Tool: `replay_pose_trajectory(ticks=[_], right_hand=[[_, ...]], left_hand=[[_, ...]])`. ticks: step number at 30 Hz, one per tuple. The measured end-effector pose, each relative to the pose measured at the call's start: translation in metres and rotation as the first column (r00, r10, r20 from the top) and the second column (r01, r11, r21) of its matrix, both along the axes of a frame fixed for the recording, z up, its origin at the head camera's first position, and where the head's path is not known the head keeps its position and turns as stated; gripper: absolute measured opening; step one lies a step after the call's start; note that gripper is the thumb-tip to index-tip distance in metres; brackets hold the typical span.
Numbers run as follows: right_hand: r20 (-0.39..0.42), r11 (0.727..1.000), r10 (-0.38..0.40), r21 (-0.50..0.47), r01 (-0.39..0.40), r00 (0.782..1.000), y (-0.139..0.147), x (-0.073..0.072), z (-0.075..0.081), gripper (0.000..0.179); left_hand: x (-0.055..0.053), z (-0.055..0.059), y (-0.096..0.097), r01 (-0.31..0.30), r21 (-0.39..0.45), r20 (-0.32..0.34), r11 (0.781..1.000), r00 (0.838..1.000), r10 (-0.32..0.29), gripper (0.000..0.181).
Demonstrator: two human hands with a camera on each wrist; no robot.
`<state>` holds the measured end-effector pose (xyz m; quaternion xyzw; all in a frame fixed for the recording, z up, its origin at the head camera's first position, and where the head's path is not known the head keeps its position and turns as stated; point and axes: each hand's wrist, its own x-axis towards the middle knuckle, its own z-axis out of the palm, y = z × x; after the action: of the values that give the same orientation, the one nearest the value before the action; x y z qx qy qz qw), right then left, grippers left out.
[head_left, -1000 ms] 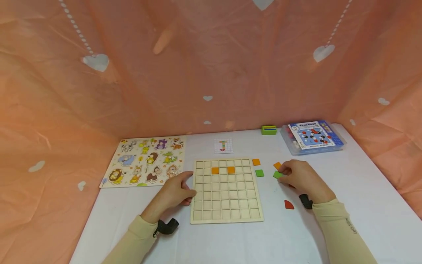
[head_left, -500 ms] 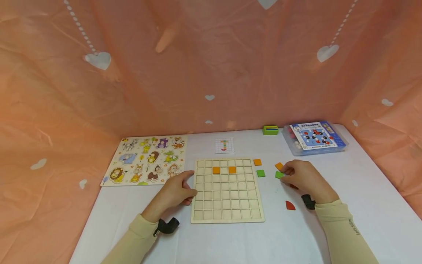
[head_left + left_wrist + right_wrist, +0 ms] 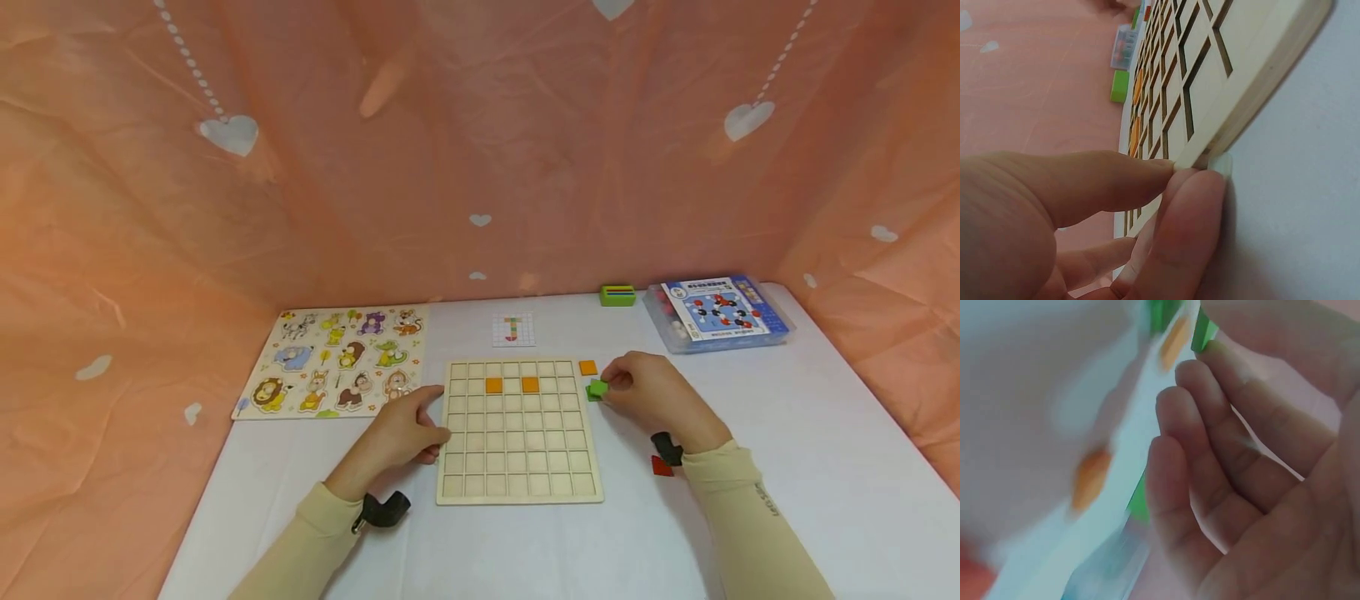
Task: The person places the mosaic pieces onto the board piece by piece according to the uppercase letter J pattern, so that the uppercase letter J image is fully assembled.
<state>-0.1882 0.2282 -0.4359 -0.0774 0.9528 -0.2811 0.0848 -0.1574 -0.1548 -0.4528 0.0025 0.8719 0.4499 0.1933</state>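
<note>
A pale wooden grid board lies on the white table, with two orange square tiles in its cells. My left hand grips the board's left edge; in the left wrist view the thumb and a finger meet at its rim. Between thumb and index finger, my right hand pinches a green square tile. In the head view this tile overlaps a second green tile right of the board. A loose orange tile lies just behind. Another orange tile shows in the right wrist view, hidden from the head.
A red quarter-round tile lies beside the right wrist, partly covered. Behind the board is a small pattern card. An animal puzzle lies at the left, a green box and a plastic case at the back right.
My right hand has taken the green tile from the table and moved left with it to the board's right side. The left hand stays at the board's edge.
</note>
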Motion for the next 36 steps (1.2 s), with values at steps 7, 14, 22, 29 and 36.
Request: replay_pose_trajectory(ticks=[7,14,22,29,36], right_hand=[[-0.024,0.995,0.091,-0.029,-0.091,0.996,-0.052,-0.02,0.004,0.018],[-0.076,0.985,0.17,-0.01,-0.171,0.983,-0.089,-0.027,-0.003,0.017],[-0.108,0.983,0.186,0.02,-0.185,0.977,-0.107,-0.024,-0.007,0.016],[-0.083,0.984,0.175,0.034,-0.172,0.981,-0.113,-0.025,-0.008,0.018],[-0.095,0.982,0.185,0.044,-0.181,0.978,-0.115,-0.025,-0.009,0.015]], left_hand=[[-0.001,0.0,0.002,-0.008,-0.003,0.002,1.0,1.0,0.008,0.076],[0.0,0.0,0.003,-0.004,-0.006,0.003,1.0,1.0,0.004,0.076],[0.001,0.0,0.001,-0.001,-0.005,-0.002,1.0,1.0,0.001,0.076],[0.0,0.001,0.001,-0.003,-0.003,-0.005,1.0,1.0,0.003,0.076],[-0.001,-0.001,0.0,-0.006,0.003,0.0,1.0,1.0,0.006,0.076]])
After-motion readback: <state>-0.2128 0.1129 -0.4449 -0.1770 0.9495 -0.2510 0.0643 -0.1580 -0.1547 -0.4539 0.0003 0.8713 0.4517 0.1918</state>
